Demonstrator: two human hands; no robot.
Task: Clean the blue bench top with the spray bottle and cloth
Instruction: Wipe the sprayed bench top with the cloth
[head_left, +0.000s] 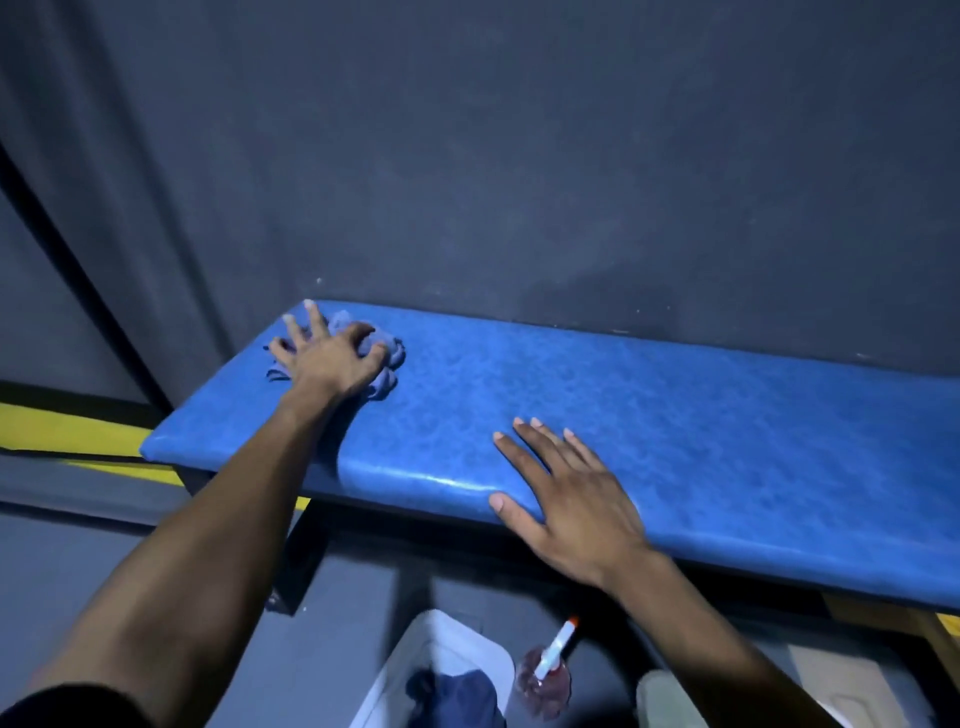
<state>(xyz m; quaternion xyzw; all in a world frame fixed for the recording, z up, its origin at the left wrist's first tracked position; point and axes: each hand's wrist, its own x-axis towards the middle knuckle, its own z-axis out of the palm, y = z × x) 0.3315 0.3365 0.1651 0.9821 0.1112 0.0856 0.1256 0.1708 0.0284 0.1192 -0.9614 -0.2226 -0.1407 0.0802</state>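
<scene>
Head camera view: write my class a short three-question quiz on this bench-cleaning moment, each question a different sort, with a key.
1. True or false: the spray bottle stands on the bench top.
2. Which of the hands presses the cloth? A left hand B right hand
3. Fill in: the cloth lies near the bench's ___ end.

Key: 1 false, it is on the floor below; 2 A; 3 left.
</scene>
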